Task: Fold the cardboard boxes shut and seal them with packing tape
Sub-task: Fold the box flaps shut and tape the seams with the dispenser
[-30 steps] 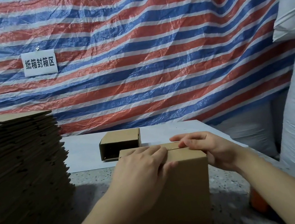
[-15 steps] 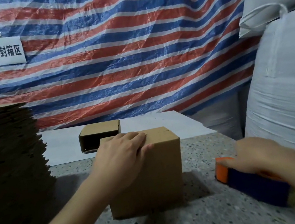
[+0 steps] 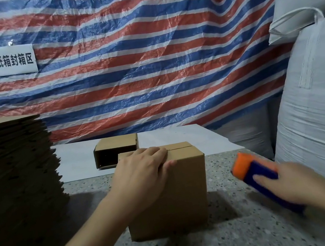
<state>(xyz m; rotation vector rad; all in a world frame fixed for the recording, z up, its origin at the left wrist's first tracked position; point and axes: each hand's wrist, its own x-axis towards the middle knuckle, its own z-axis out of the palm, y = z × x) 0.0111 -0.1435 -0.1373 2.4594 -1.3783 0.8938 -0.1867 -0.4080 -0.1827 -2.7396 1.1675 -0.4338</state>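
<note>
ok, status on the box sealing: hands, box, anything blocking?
Left hand presses the closed box flaps flat. Right hand grips the tape dispenser, clear of the box. Top seam untaped. Nothing in the way.

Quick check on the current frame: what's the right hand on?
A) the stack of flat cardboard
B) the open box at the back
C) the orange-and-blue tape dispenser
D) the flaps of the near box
C: the right hand grips the orange-and-blue tape dispenser to the right of the near box, while the left hand presses that box's top flaps down.
</note>
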